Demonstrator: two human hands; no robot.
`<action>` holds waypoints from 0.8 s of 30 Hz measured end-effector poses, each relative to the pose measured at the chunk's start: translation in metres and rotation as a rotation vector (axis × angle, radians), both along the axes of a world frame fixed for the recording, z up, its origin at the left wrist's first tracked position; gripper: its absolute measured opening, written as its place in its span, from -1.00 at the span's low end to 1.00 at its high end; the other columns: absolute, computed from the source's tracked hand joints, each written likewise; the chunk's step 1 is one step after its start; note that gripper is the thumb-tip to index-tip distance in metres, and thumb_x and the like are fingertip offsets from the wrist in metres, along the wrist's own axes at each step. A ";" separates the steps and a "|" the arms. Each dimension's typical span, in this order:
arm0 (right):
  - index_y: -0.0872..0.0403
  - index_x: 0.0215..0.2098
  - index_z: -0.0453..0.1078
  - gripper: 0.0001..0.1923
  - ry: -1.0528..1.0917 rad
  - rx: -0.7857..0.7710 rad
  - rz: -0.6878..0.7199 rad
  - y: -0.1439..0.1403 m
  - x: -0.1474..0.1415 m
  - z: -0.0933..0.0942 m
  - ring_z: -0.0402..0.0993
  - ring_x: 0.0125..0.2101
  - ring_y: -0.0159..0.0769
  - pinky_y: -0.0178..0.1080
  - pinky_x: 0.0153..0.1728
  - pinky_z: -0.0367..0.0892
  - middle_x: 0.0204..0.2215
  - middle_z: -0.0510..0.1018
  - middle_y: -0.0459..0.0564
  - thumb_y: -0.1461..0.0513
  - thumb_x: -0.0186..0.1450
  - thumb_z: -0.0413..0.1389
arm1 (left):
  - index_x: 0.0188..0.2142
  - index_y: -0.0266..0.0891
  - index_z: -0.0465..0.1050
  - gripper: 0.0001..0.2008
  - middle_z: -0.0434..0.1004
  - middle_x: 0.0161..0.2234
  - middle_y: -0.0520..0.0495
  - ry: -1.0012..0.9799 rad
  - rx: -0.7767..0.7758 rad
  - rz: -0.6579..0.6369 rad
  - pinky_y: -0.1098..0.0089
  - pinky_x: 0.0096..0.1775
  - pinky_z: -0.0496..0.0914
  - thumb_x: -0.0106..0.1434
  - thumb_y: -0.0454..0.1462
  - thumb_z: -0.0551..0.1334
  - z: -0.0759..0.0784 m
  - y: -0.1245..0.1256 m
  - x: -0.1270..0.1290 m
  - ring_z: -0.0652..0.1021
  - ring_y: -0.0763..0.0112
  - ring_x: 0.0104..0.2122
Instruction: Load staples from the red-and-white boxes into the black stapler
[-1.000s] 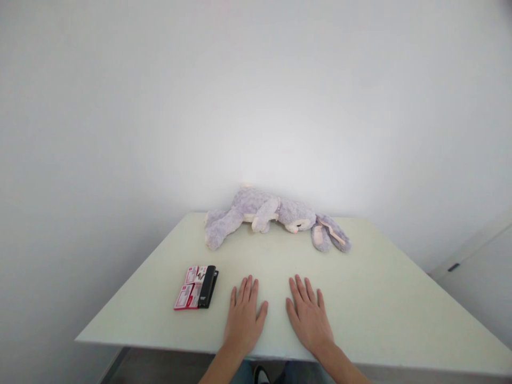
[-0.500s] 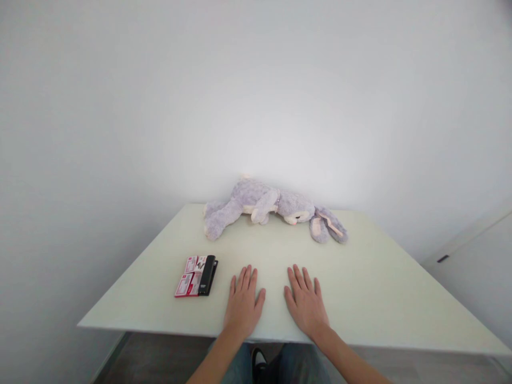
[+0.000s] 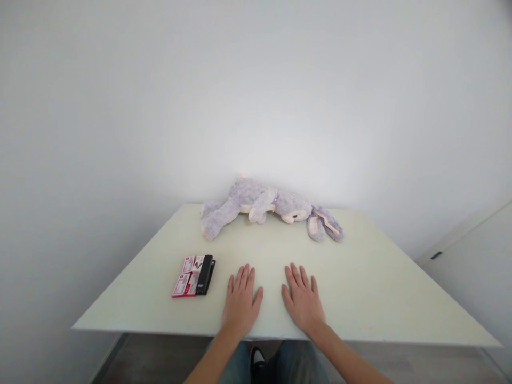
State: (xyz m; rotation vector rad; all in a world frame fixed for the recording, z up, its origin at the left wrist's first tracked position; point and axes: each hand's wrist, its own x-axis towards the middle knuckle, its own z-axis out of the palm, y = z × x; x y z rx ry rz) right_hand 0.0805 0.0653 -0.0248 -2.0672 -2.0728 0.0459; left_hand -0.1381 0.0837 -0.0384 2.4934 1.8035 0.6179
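Palm down on the pale table (image 3: pixel 352 298), my left hand (image 3: pixel 240 301) has its fingers stretched out and holds nothing. My right hand (image 3: pixel 303 300) lies flat beside it, fingers spread, a gap of bare table between the two. Left of my left hand is a black stapler (image 3: pixel 205 274), lying against several small red-and-white boxes (image 3: pixel 186 277). Beyond both hands a lilac plush rabbit (image 3: pixel 256 200) lies on its side, its head and long ears to the right and its legs to the left.
A plain white wall (image 3: pixel 256 96) rises behind the table's far edge, close to the plush rabbit. At right, a white panel with a small dark slot (image 3: pixel 436 255) stands past the table's side. My knees are under the near edge.
The whole view has shifted very slightly, with things sitting a little further left. Both hands stay flat in place, and nothing on the table has moved.
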 end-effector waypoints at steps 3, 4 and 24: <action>-0.10 0.50 -0.20 -0.35 -0.001 0.001 -0.005 0.000 0.000 0.000 -0.37 0.47 -0.07 0.16 0.39 -0.38 0.50 -0.14 -0.11 -0.04 0.50 -0.29 | 0.44 -0.08 -0.02 -0.41 -0.01 0.47 -0.11 0.000 -0.002 -0.003 -0.10 0.38 -0.02 0.49 -0.04 -0.05 0.001 0.000 0.000 0.00 0.13 0.45; -0.10 0.50 -0.20 -0.35 -0.004 0.000 -0.005 0.000 0.000 0.000 -0.36 0.47 -0.07 0.17 0.39 -0.38 0.50 -0.14 -0.11 -0.04 0.50 -0.29 | 0.43 -0.09 -0.01 -0.41 -0.01 0.47 -0.11 -0.003 -0.003 -0.004 -0.09 0.38 -0.02 0.49 -0.04 -0.05 0.001 0.000 0.000 0.01 0.14 0.45; -0.05 0.51 -0.21 -0.34 -0.011 -0.023 0.022 0.002 0.004 -0.003 -0.43 0.47 -0.01 0.20 0.38 -0.42 0.51 -0.23 -0.07 -0.02 0.51 -0.31 | 0.42 -0.07 0.03 -0.40 0.01 0.46 -0.10 -0.009 -0.027 0.010 -0.02 0.39 0.00 0.46 -0.01 0.02 0.000 0.002 -0.001 0.07 0.19 0.43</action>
